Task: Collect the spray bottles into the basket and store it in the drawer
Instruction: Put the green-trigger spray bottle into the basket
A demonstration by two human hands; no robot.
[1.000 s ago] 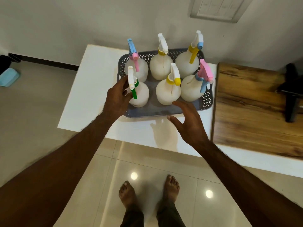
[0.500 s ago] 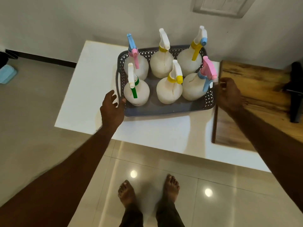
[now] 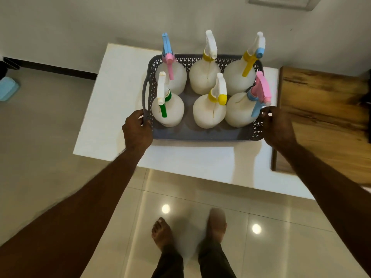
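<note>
A grey perforated basket (image 3: pixel 200 135) sits on the white tabletop (image 3: pixel 112 109). Inside it stand several white spray bottles in two rows, among them one with a green trigger (image 3: pixel 167 111), one with a yellow nozzle (image 3: pixel 209 112) and one with a pink head (image 3: pixel 241 111). My left hand (image 3: pixel 137 130) is closed on the basket's left rim by the handle. My right hand (image 3: pixel 278 127) grips the right rim at the near corner. No drawer is in view.
A wooden board (image 3: pixel 325 117) lies on the table just right of the basket. A grey wall rises behind the table. My bare feet (image 3: pixel 188 231) stand on glossy floor tiles below the table's front edge. A light blue object (image 3: pixel 8 88) sits on the floor far left.
Both hands moved from near the basket's front onto its two sides and closed on the rims. My right foot has shifted and is blurred.
</note>
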